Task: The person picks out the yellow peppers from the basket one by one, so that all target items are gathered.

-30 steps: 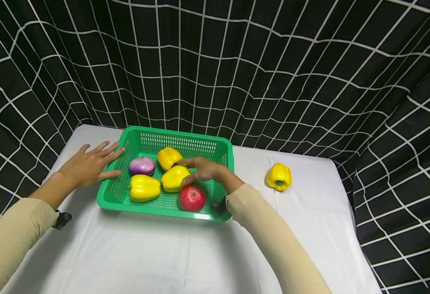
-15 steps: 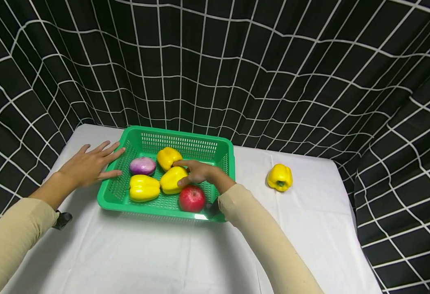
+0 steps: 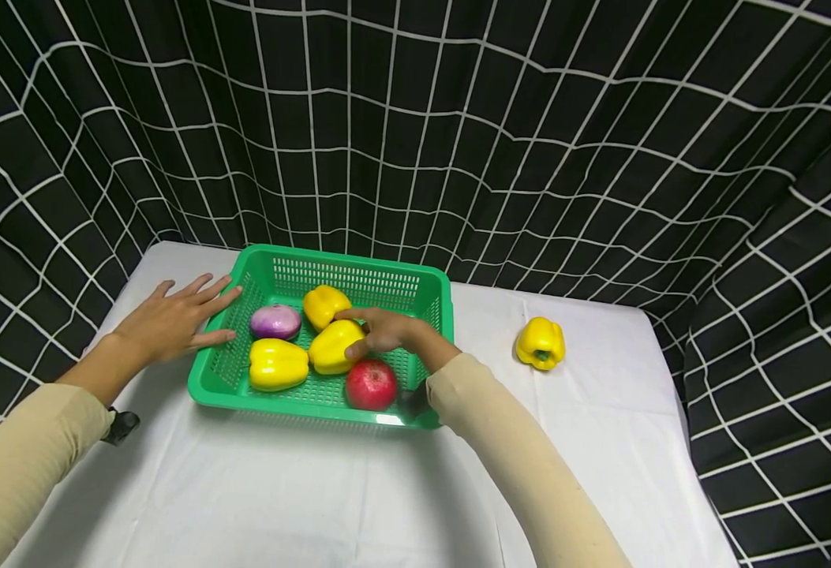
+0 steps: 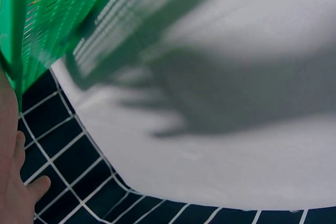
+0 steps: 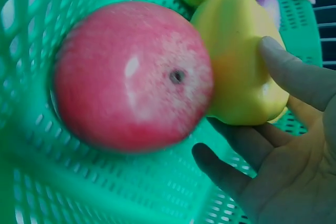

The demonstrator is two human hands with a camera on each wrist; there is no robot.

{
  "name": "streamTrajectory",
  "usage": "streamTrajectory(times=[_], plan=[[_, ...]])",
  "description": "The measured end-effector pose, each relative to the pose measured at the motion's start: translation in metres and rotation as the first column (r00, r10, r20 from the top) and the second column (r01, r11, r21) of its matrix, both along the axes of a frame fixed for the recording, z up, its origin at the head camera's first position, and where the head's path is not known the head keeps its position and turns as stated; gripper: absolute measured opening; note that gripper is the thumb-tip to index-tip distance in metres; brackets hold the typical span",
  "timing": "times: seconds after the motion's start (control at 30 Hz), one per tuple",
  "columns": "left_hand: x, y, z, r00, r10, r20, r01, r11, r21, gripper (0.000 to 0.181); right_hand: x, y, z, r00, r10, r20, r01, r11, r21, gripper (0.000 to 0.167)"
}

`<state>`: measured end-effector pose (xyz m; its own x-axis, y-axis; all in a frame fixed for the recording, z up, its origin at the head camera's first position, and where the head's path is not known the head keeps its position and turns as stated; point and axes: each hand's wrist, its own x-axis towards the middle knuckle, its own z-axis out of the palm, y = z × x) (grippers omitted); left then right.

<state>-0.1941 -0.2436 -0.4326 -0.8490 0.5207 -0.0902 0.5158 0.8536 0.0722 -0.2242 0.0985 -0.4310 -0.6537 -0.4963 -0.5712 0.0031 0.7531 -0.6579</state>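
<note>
– Slightly leftward since a second ago, the right hand [image 3: 383, 331] has been shifted, with the middle yellow pepper [image 3: 330, 349] nudged along.

– Is that pepper gripped?

– Yes, between thumb and fingers, inside the green basket [image 3: 280, 403], just beside the red fruit [image 3: 371, 385].

– And the left hand [image 3: 170, 319]?

– Fingers are spread wide across the basket's left rim; another yellow pepper [image 3: 326, 304] is seen behind, a purple vegetable [image 3: 275, 322] and a third pepper [image 3: 278, 364] to the left, a fourth pepper [image 3: 540, 342] outside on the surface [image 3: 600, 379]
</note>
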Motion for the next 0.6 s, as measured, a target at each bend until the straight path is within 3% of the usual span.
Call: streamTrajectory(times=[0.2, 0.6], plan=[[-0.001, 0.0, 0.0, 1.0, -0.015, -0.003, 0.014, 1.0, -0.011, 0.076, -0.001, 0.014, 0.019, 1.0, 0.015, -0.017, -0.016, 0.999, -0.042, 0.071], [-0.001, 0.0, -0.001, 1.0, -0.023, -0.018, 0.023, 1.0, -0.002, 0.075, 0.003, 0.075, 0.061, 0.988, 0.066, -0.136, -0.081, 0.991, -0.103, 0.072]])
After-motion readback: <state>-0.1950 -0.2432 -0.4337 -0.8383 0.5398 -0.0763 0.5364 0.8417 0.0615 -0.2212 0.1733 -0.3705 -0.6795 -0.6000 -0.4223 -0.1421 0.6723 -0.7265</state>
